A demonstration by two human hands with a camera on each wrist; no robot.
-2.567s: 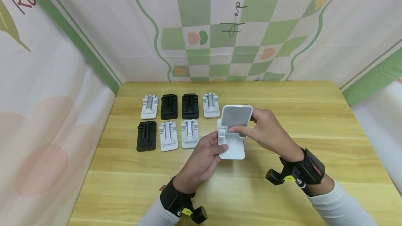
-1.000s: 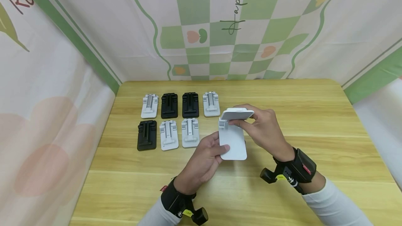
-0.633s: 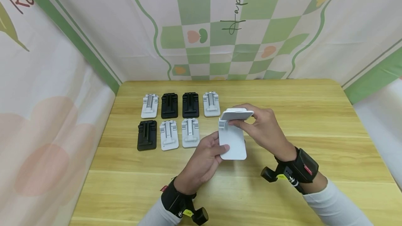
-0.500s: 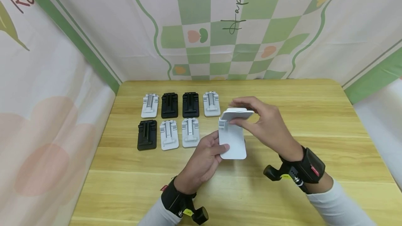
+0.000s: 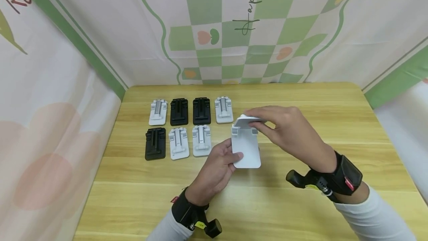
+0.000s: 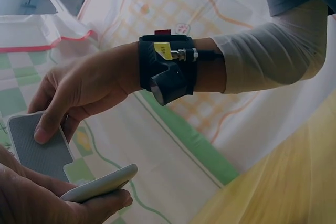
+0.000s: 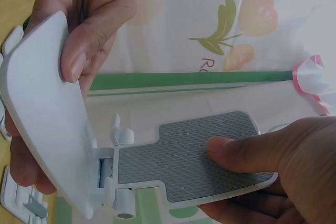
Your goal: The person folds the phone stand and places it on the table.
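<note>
A white folding phone stand (image 5: 245,148) is held up over the table, its base plate and support plate spread apart at the hinge. My left hand (image 5: 217,166) grips the base by its left edge, thumb on the front face. My right hand (image 5: 291,131) pinches the support plate from the right, thumb on its grey textured pad (image 7: 184,148). Seen from the right wrist, the base plate (image 7: 47,103) stands at a wide angle to the padded plate. The left fingers behind the base are mostly hidden in the head view.
Left of the hands, several folded phone stands lie in two rows, among them a black one (image 5: 155,143) and a white one (image 5: 201,140). The wooden table (image 5: 301,211) meets a patterned cloth (image 5: 234,29) at its back edge.
The support plate has tilted back from facing the camera to nearly edge-on. My right fingers lifted and took hold of it again, the right wrist shifting rightward. My left hand stays nearly still.
</note>
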